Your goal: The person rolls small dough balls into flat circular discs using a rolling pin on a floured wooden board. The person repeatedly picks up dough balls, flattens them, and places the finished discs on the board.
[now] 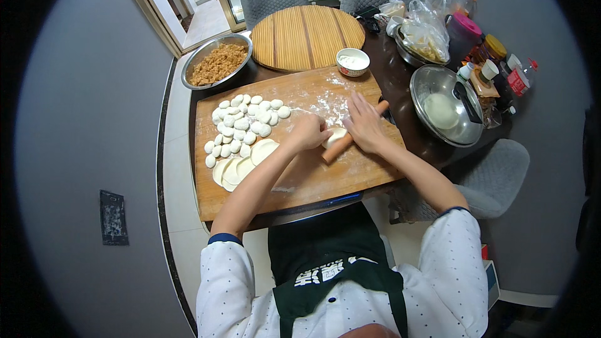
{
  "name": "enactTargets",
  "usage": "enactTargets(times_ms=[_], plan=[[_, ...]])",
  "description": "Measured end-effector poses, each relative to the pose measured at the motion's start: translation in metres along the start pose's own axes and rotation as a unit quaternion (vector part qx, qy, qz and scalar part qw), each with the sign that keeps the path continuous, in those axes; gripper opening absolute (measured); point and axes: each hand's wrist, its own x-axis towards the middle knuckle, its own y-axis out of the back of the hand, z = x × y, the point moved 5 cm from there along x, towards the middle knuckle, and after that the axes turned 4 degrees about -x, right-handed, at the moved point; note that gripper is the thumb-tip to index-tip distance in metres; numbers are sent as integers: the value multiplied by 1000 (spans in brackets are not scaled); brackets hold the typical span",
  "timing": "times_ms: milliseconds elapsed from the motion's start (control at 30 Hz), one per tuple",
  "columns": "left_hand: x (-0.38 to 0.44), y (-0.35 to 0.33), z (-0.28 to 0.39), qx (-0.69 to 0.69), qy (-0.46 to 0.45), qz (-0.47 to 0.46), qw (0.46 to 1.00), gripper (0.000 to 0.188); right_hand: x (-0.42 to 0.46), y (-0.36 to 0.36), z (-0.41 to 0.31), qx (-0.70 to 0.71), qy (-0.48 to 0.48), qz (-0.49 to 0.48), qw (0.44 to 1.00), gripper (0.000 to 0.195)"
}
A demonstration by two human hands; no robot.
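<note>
My left hand (308, 132) pinches the left edge of a small dough wrapper (336, 136) lying on the floured wooden board (300, 202). Across the wrapper's right side lies a wooden rolling pin (335, 151), set on a slant. The palm of my right hand (365, 124) presses on the pin with fingers stretched out, so the pin's middle is hidden. Left of my hands sits a cluster of floured dough pieces (242, 124). Several rolled wrappers (231, 171) overlap nearer to me, partly covered by my left forearm.
A steel bowl of filling (219, 64) stands beyond the board's left corner. Behind the board are a round slatted mat (307, 37) and a bowl of flour (353, 62). On the right, a metal basin (446, 105) holds a dough ball (440, 111); bags and bottles crowd behind it.
</note>
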Motion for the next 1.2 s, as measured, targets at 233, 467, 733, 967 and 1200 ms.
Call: enactTargets(times_ms=[233,467,733,967,1200], plan=[[16,8,-12,3,25,67,997,19,-62,36,28,70,149,-26,986,46],[49,5,-3,-41,32,86,995,18,-15,23,59,214,139,-85,963,34],[57,11,-7,-24,61,-33,997,29,35,-11,31,-11,14,-12,1000,61],[81,3,-12,12,54,13,998,28,74,-28,27,50,25,71,996,54],[54,11,-23,-65,63,34,995,22,-2,0,25,33,68,6,997,51]])
